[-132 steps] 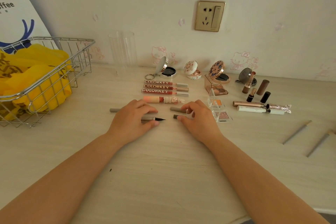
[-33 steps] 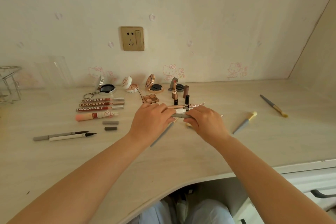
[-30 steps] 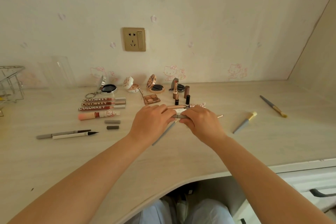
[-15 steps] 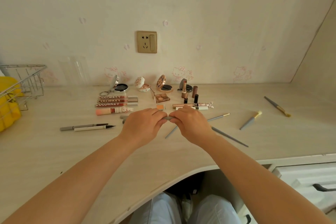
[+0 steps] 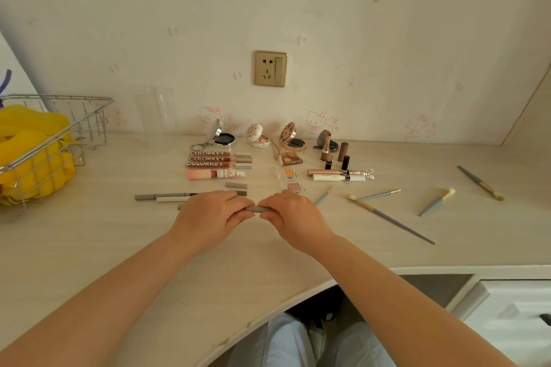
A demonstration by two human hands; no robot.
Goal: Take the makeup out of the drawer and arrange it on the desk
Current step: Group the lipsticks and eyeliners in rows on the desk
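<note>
Gripping grey pen (image 5: 257, 209), seemingly, both hands.

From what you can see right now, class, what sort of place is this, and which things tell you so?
Probably a bedroom or dorm dressing desk at home: a pale wooden desk against cartoon-cat wallpaper, makeup such as open compacts and lip gloss tubes laid in rows, and a wall socket above.

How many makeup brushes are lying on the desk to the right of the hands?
5 makeup brushes: one just right of the right hand, partly hidden; one beside it; a long one nearer; a short one further right; one far right.
</note>
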